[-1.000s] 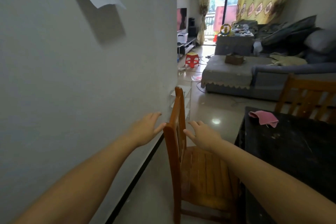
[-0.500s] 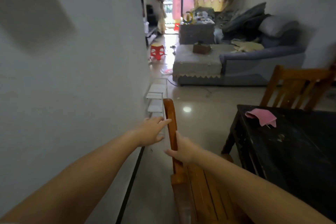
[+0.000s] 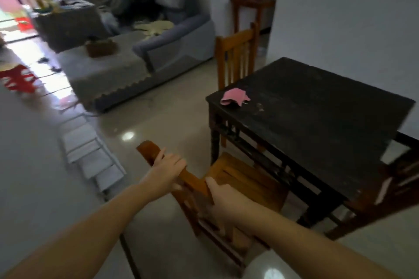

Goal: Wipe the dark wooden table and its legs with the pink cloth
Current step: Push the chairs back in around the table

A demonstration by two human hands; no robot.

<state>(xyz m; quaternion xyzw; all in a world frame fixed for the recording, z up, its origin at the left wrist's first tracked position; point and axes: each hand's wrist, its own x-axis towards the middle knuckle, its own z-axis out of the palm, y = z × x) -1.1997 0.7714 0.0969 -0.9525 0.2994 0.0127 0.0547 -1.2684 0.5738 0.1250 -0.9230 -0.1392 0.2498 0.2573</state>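
Observation:
The dark wooden table (image 3: 317, 106) stands on the right, its top dusty with pale specks. A crumpled pink cloth (image 3: 234, 97) lies near the table's far left corner, untouched. Both my hands hold the top rail of an orange wooden chair (image 3: 247, 179) that stands against the table's near left side. My left hand (image 3: 169, 169) wraps the rail's upper end. My right hand (image 3: 223, 197) grips the rail lower down. One dark table leg (image 3: 215, 140) shows beside the chair seat.
A second wooden chair (image 3: 235, 56) stands at the table's far side, and another chair (image 3: 385, 188) sits at the near right. A grey sofa (image 3: 145, 52) fills the back left. A white wall with a low white rack (image 3: 90, 154) runs along the left. Glossy tile floor lies between.
My left hand has come off the wall side and closed on the chair rail beside my right hand. The view has swung right, bringing the whole table into sight.

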